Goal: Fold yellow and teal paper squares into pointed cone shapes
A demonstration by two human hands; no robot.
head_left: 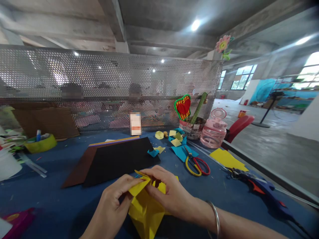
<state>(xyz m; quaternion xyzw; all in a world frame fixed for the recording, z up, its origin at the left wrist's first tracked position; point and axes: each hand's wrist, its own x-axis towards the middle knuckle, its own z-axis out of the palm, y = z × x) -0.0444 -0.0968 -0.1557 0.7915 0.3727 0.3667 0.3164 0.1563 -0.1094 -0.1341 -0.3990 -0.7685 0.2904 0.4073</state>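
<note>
A creased sheet of yellow paper [147, 212], partly folded, is held between my two hands above the blue table. My left hand [116, 196] pinches the folded upper left part between thumb and fingers. From the other side my right hand [169, 189], with a silver bangle at its wrist, grips the top edge, fingers curled over it. My palms hide part of the paper. Beyond my hands lie black sheets [122, 159] over brown ones. Scissors [195, 164] with one yellow and one red handle rest to the right, their tips on blue paper [183, 151].
A blue glue gun [269, 196] and yellow sheets [228, 158] lie at the right. Behind stand a pink bottle [214, 132], a plant pot [194, 129] and a phone [135, 123] against a perforated metal screen [104, 73]. A yellow-green tray [41, 144] sits at the left.
</note>
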